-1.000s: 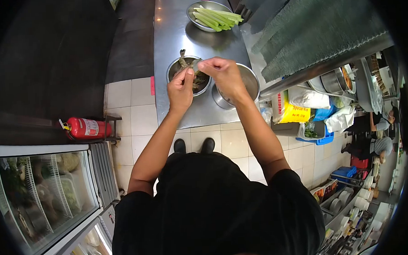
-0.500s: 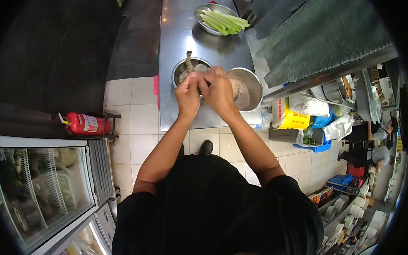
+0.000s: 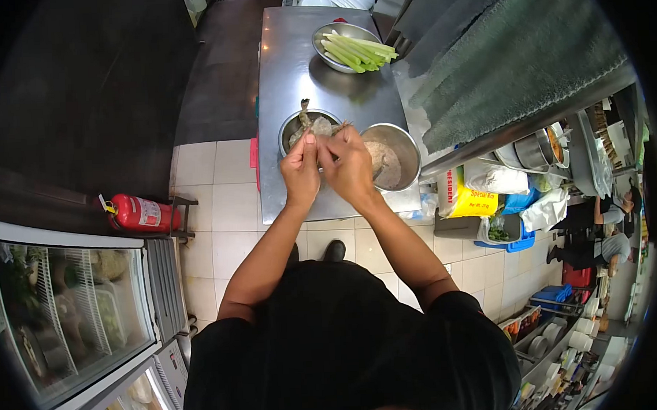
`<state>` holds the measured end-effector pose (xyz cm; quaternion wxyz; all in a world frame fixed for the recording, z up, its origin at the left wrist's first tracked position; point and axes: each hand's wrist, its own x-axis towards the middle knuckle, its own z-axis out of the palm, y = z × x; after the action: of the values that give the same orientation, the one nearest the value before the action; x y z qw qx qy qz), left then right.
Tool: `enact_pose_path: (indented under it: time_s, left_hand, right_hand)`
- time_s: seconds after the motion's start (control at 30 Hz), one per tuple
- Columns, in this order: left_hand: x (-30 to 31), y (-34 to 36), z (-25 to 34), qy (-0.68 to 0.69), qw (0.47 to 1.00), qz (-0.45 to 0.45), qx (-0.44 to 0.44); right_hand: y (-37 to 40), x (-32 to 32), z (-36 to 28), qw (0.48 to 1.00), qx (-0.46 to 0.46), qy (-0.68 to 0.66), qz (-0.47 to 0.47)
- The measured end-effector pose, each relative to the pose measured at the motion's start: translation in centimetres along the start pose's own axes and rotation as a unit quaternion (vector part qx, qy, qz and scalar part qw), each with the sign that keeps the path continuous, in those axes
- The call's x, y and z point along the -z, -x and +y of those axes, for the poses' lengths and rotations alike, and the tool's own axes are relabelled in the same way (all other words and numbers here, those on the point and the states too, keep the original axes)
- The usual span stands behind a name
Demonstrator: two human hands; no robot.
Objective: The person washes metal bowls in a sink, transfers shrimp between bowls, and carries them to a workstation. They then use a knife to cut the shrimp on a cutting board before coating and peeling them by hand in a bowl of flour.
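Over a metal bowl (image 3: 284, 138) on the steel table, my left hand (image 3: 300, 169) and my right hand (image 3: 347, 164) meet fingertip to fingertip. Both are closed in a pinch on a shrimp (image 3: 345, 124), mostly hidden by the fingers; a thin reddish end sticks out above my right hand. Inside this bowl lie greyish shrimps (image 3: 305, 118), one with its tail rising past the rim, and something pale and translucent. Just right of my right hand stands a deeper metal bowl (image 3: 413, 157) with cloudy pinkish-beige contents and what looks like a utensil or shrimp in it.
A metal bowl of cut celery stalks (image 3: 358, 51) stands toward the far end of the steel table (image 3: 282, 68). Left are a red fire extinguisher (image 3: 144, 213) and a glass-door fridge (image 3: 62, 312). To the right hang green cloths (image 3: 528, 72), above a yellow sack (image 3: 475, 201). Two people are far right.
My view has tilted slightly, so the table and bowls sit lower in the picture. My hands stay together over the left bowl, and a reddish shrimp end now shows above my right hand.
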<state>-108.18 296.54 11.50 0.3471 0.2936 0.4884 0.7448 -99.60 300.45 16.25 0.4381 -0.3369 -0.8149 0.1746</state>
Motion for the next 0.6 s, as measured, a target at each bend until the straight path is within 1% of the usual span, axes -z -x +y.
enact_pose_path:
  time_s: [0.03, 0.07, 0.13, 0.17, 0.23, 0.27, 0.33, 0.37, 0.43, 0.47, 0.53, 0.6]
  left_hand:
    - [-0.2, 0.1, 0.1, 0.003, 0.999, -0.001, -0.049]
    - [-0.3, 0.2, -0.1, 0.002, 0.999, -0.003, -0.048]
    - [-0.5, 0.1, -0.4, -0.017, 0.994, 0.002, -0.11]
    - [-0.5, 0.0, -0.5, -0.017, 0.994, 0.001, -0.11]
    - [-0.1, -0.2, -0.3, 0.031, 1.0, -0.003, -0.002]
    - [0.3, -0.4, -0.4, 0.031, 1.0, 0.003, -0.002]
    - [1.2, -0.7, -0.7, 0.159, 0.983, -0.039, 0.085]
    - [1.3, -0.6, -0.9, 0.158, 0.983, -0.035, 0.085]
    - [1.0, -0.2, -0.9, 0.139, 0.99, -0.027, 0.03]
    - [0.9, -0.1, -0.9, 0.137, 0.99, -0.03, 0.034]
    - [0.2, 0.0, -0.3, 0.119, 0.993, -0.014, 0.002]
    - [0.3, -0.1, -0.4, 0.109, 0.994, -0.016, 0.013]
  right_hand:
    - [-0.1, -0.1, 0.3, 1.0, 0.003, -0.013, 0.017]
    - [-0.6, -0.3, 0.6, 1.0, 0.001, -0.013, 0.018]
    - [-1.8, -0.3, 0.7, 0.998, -0.056, 0.01, 0.014]
    - [-1.7, -0.2, 0.5, 0.998, -0.056, 0.011, 0.014]
    - [-1.2, 0.0, -0.2, 0.998, 0.022, 0.052, -0.003]
    - [-0.4, 0.0, -0.5, 0.998, 0.024, 0.049, -0.009]
    - [1.1, 0.4, -0.8, 0.996, 0.038, 0.06, -0.056]
    - [1.1, 0.6, -0.7, 0.996, 0.039, 0.057, -0.058]
    - [1.0, 1.0, -0.3, 0.997, 0.037, 0.047, -0.056]
    - [0.5, 0.9, -0.2, 0.996, 0.03, 0.066, -0.047]
    - [-0.3, 0.4, 0.3, 0.997, 0.022, 0.073, -0.032]
    - [0.0, 0.6, 0.0, 0.997, 0.019, 0.076, -0.021]
